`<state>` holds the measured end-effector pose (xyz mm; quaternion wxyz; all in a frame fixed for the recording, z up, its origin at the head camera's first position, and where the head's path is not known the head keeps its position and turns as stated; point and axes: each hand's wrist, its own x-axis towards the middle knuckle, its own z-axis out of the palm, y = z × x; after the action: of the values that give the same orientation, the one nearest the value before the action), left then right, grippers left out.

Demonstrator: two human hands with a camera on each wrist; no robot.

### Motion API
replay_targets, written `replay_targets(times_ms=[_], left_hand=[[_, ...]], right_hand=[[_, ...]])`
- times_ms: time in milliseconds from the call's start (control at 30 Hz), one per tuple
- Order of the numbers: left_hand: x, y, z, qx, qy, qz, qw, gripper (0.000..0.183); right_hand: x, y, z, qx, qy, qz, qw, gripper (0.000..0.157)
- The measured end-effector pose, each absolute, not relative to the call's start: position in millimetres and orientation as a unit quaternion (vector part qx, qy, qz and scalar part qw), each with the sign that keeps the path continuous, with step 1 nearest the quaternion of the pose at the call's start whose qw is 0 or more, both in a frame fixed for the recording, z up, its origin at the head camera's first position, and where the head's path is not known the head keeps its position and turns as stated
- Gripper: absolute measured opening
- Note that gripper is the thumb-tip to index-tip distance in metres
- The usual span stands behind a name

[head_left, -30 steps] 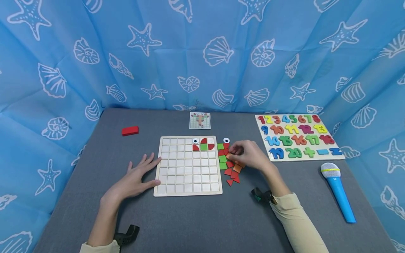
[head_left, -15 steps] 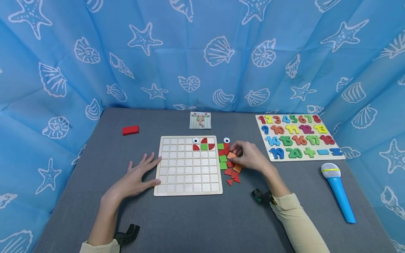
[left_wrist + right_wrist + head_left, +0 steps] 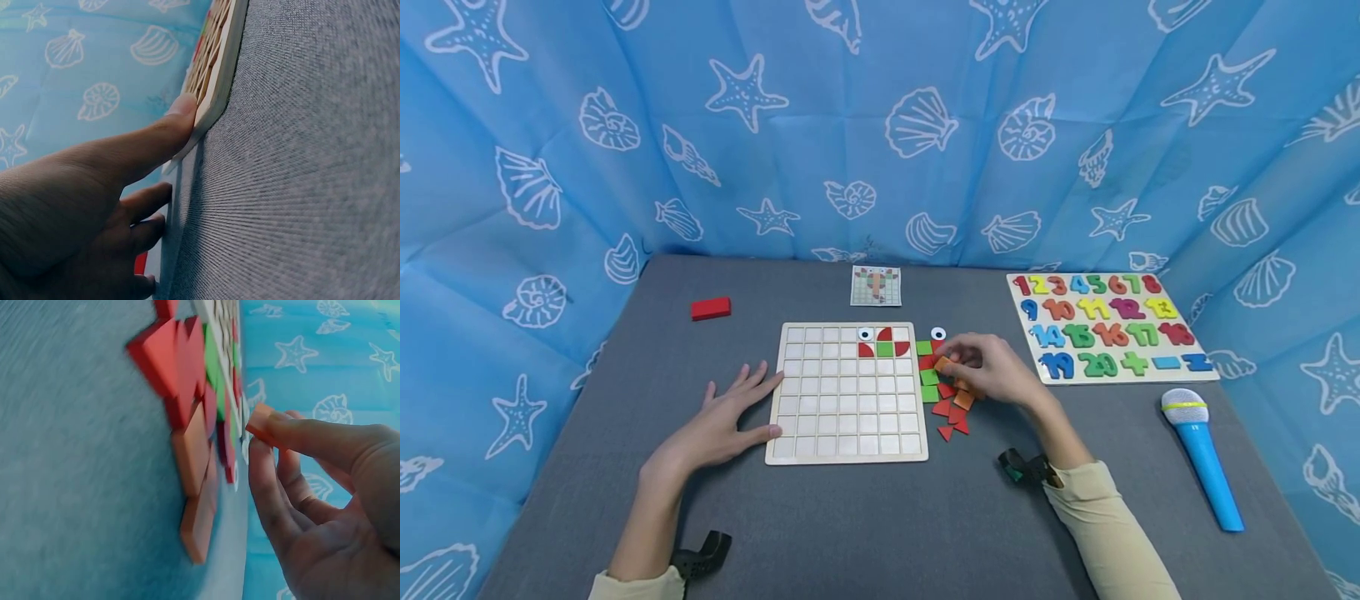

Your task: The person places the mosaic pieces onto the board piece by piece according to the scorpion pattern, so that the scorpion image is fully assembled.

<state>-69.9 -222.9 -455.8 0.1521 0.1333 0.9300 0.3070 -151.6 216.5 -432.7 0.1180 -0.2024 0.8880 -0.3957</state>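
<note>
My right hand point(image 3: 992, 368) pinches an orange square tile point(image 3: 261, 422) between thumb and fingertips, above a heap of loose tiles. In that heap lie red triangles point(image 3: 942, 407), green squares point(image 3: 929, 393) and more orange squares point(image 3: 963, 400). My left hand point(image 3: 718, 427) lies with fingers spread, its thumb at the left edge of the wooden grid board point(image 3: 827, 400); the left wrist view shows the thumb tip on the rim. At the board's top right sit a round eye tile point(image 3: 865, 334), red quarter-circle tiles point(image 3: 902, 348) and a green square tile point(image 3: 884, 348).
Behind the board lies a small pattern card point(image 3: 876, 287). A red block point(image 3: 711, 308) is at the back left. A number puzzle board point(image 3: 1112, 327) and a blue toy microphone point(image 3: 1206, 458) occupy the right side. A blue patterned curtain point(image 3: 880, 200) borders the grey table.
The orange tile in my right hand has turned and shifted slightly left between the fingertips. My left hand stays at the board's edge.
</note>
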Motion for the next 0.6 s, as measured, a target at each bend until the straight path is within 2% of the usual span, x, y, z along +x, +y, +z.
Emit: replay_targets(times_ms=[300, 600], left_hand=[[-69.1, -224.2, -456.8, 0.136, 0.927, 0.316, 0.152, 0.087], [-69.9, -223.8, -456.3, 0.135, 0.929, 0.309, 0.151, 0.087]], right_hand=[[-151.1, 200.3, -426.9, -0.23, 0.873, -0.417, 0.103, 0.027], [-156.4, 168.2, -423.5, -0.239, 0.86, -0.435, 0.121, 0.031]])
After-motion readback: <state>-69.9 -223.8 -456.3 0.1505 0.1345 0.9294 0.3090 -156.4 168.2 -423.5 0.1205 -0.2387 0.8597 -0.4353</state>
